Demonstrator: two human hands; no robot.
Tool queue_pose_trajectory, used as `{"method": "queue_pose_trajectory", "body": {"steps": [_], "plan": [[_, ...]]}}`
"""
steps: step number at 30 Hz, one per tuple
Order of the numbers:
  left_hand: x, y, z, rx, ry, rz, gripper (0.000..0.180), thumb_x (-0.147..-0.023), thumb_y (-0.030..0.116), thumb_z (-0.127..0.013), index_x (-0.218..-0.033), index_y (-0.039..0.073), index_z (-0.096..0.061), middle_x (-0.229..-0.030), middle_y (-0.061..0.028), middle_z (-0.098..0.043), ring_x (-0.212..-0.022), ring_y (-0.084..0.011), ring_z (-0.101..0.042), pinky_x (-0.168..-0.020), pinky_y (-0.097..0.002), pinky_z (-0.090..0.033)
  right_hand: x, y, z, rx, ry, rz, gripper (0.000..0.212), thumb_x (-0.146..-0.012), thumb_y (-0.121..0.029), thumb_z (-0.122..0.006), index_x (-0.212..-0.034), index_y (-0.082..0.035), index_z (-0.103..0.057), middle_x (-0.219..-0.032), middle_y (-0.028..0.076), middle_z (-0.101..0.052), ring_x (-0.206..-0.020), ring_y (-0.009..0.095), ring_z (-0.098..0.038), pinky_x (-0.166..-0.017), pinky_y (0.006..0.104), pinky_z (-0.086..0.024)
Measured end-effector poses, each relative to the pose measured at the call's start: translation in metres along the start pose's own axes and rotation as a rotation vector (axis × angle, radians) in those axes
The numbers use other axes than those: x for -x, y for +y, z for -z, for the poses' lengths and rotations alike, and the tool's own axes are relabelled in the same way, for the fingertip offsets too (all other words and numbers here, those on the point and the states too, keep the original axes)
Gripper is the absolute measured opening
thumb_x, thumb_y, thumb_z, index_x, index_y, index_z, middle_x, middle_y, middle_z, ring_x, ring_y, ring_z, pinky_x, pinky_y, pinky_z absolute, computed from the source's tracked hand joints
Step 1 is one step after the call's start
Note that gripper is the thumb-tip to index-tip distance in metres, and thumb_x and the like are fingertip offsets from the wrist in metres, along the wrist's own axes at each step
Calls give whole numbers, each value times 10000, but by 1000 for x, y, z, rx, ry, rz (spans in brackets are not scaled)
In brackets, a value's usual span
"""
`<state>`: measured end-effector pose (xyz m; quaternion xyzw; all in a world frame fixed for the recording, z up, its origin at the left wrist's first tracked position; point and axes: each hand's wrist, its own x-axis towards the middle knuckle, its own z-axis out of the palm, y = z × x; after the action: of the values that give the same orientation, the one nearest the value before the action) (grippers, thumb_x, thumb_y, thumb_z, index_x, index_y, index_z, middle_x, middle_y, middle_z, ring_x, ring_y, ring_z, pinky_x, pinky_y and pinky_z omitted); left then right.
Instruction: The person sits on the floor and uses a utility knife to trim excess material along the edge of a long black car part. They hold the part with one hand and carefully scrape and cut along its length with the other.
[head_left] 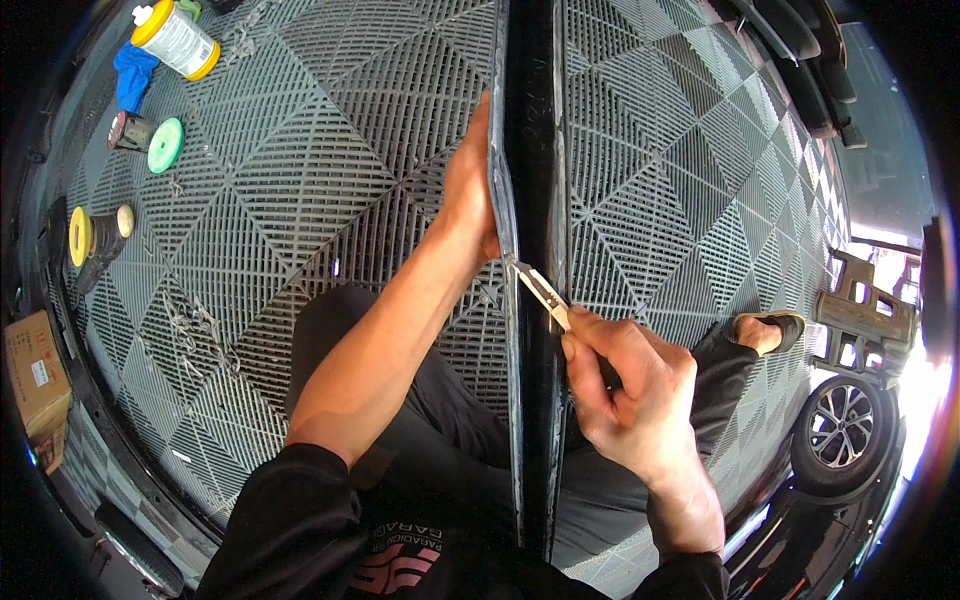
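A long dark car door panel (531, 150) stands on edge in front of me, running from the top of the view down between my legs. Along its left side goes a thin grey rim (503, 190). My left hand (468, 190) lies stretched against the panel's left face; the panel partly hides its fingers. From the right, my right hand (630, 385) pinches a slim pale utility knife (543, 292) between thumb and fingers. The blade end touches or nearly touches the rim, just below my left hand.
Grey grated tiles (330, 130) cover the floor. At left lie a yellow-capped bottle (178, 42), a blue cloth (133, 75), a green disc (166, 145), a yellow ring-shaped roll (81, 237) and a cardboard box (38, 375). A car wheel (843, 437) and a grey step stool (865, 318) stand at right.
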<state>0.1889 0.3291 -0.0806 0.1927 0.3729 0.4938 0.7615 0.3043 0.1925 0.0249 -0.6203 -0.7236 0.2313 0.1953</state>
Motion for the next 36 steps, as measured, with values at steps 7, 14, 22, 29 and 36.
{"method": "queue_pose_trajectory", "body": {"steps": [7, 14, 22, 29, 36], "plan": [[2, 1, 1, -75, 10, 39, 581, -1044, 491, -281, -1146, 9, -589, -794, -74, -656, -566, -111, -641, -411, -246, -539, 8, 4, -7, 8, 70, 66, 198, -794, -19, -710, -989, -15, -674, -624, 97, -579, -471, 247, -583, -456, 357, -480], [0, -3, 3, -69, -15, -28, 612, -1036, 522, -267, -1107, 27, -619, -785, -80, -651, -553, -114, -635, -381, -252, -527, 26, 2, -9, -19, 41, 54, 233, -781, -20, -722, -1007, -11, -666, -604, 90, -558, -456, 247, -569, -443, 358, -467], [4, -3, 4, -120, -52, -55, 584, -1040, 510, -280, -1127, 42, -619, -799, -77, -648, -551, -118, -628, -407, -238, -528, 22, -1, 16, -115, 170, -24, 177, -798, 23, -711, -968, -4, -669, -790, 135, -707, -584, 227, -685, -528, 298, -539], [3, -2, -1, 11, -12, -26, 482, -1006, 493, -391, -1135, 66, -573, -831, -90, -633, -648, -209, -647, -591, -352, -580, -3, 5, 2, -140, 144, -47, 179, -809, -2, -716, -982, -21, -675, -796, 120, -708, -606, 202, -689, -538, 286, -536], [8, 2, 0, -61, -23, -57, 479, -1004, 488, -403, -1174, 71, -566, -859, -79, -635, -678, -198, -651, -618, -356, -588, -3, 10, -1, -117, 120, -17, 191, -807, -5, -716, -990, -23, -667, -800, 130, -709, -617, 218, -694, -544, 298, -542]]}}
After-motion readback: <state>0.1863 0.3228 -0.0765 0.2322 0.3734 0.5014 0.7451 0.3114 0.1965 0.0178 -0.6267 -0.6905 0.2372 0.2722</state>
